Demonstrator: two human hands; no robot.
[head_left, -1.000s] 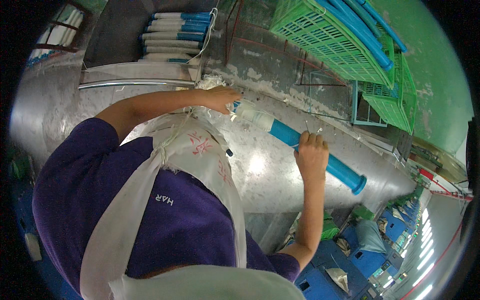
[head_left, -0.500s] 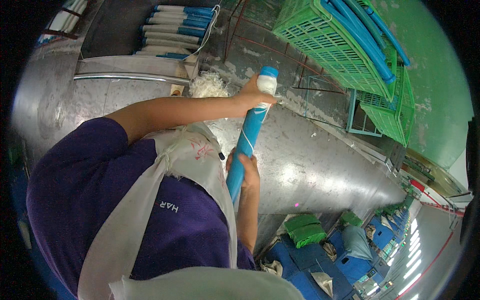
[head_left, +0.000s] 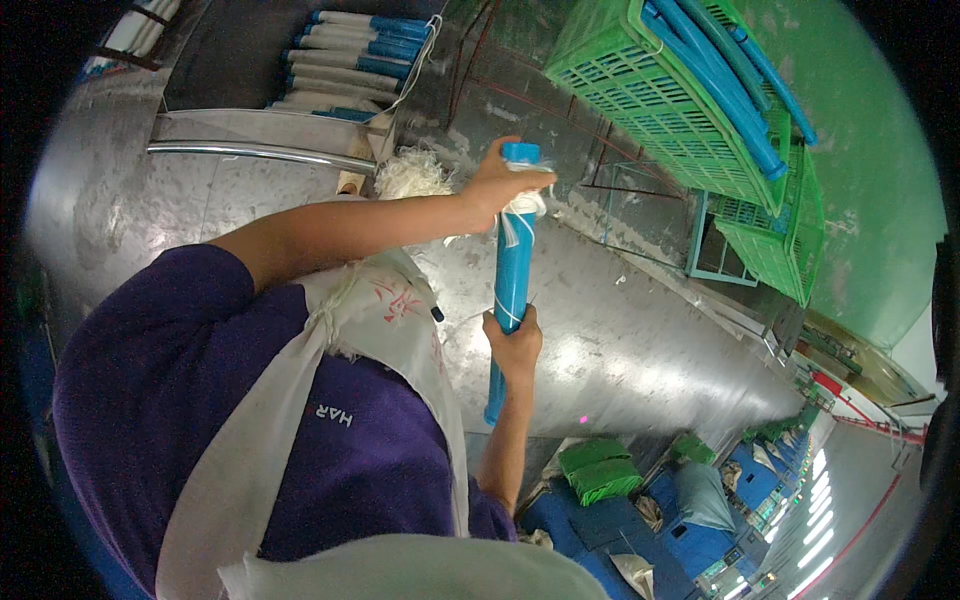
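A long blue tube (head_left: 512, 265) stands out in front of my apron, nearly upright in the picture. Loose white yarn (head_left: 522, 203) is bunched round it just below its far end. My left hand (head_left: 495, 190) closes round that end at the yarn, thumb laid across the front and fingers partly hidden behind. Lower down, my right hand (head_left: 516, 347) grips the tube, and a thin white strand crosses the tube just above it. The tube's near end shows below the right hand.
A heap of white waste yarn (head_left: 414, 174) lies beyond my left forearm. At the far left a cart (head_left: 265, 130) holds several blue-and-white tubes (head_left: 350, 65). Green crates (head_left: 650, 110) with blue tubes stand at the right. Blue machines (head_left: 610, 520) line the lower right.
The tube has swung more upright, its near end moving right into view. My right hand moved right with it. The yarn under my left hand is looser and more bunched.
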